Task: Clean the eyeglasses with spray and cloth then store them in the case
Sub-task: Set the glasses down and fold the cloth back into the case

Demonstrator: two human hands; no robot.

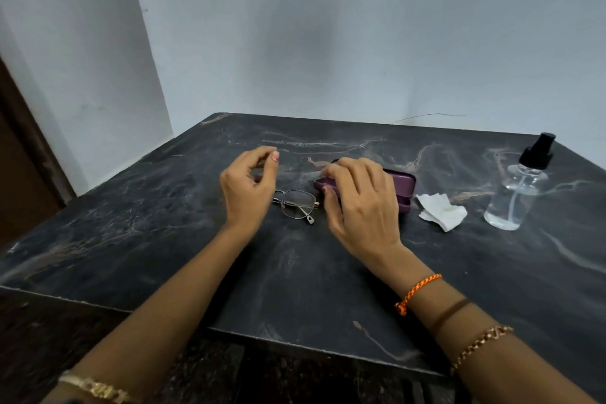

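Note:
Thin metal-framed eyeglasses (296,203) lie on the dark marble table (295,279), their left part hidden behind my left hand (247,187). That hand hovers just above them with loosely curled fingers and holds nothing. A purple glasses case (405,185) lies closed right of the glasses. My right hand (359,203) grips its left end, fingers draped over the lid and thumb at the front edge. A crumpled white cloth (441,211) lies right of the case. Further right stands a clear spray bottle (515,193) with a black pump top.
The table sits in a corner, with pale walls (328,43) behind and to the left. Its front edge runs across the lower part of the view, with a dark patterned surface (65,338) below it. A thin wire (429,115) lies along the back wall.

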